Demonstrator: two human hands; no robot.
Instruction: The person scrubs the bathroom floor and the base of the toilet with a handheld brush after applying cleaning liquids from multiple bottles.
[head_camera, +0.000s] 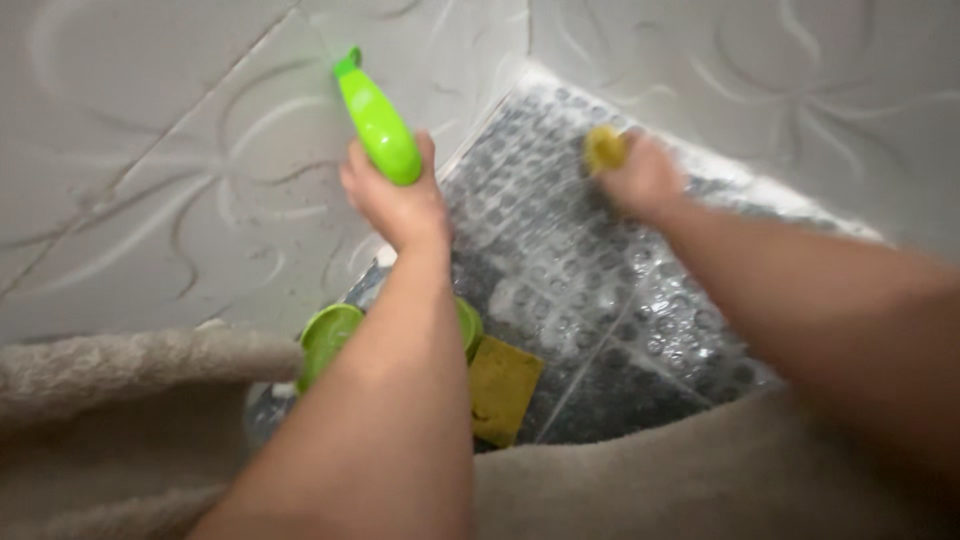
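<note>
While the left hand (395, 200) closes its fingers around a bright green plastic spray bottle (377, 122), nozzle pointing away toward the grey embossed wall tiles (180, 150), the right hand (645, 180) grips a small yellow sponge (604, 147) and presses it on the transparent bubbled mat (600, 300), probably for scrubbing. Near the left forearm lie a green round lid (328, 335) and a yellow cloth (503, 388), beside a beige towel (120, 370).

A slim bright-green bottle (377, 122) stands tilted in the left hand (395, 200), its label unreadable.
</note>
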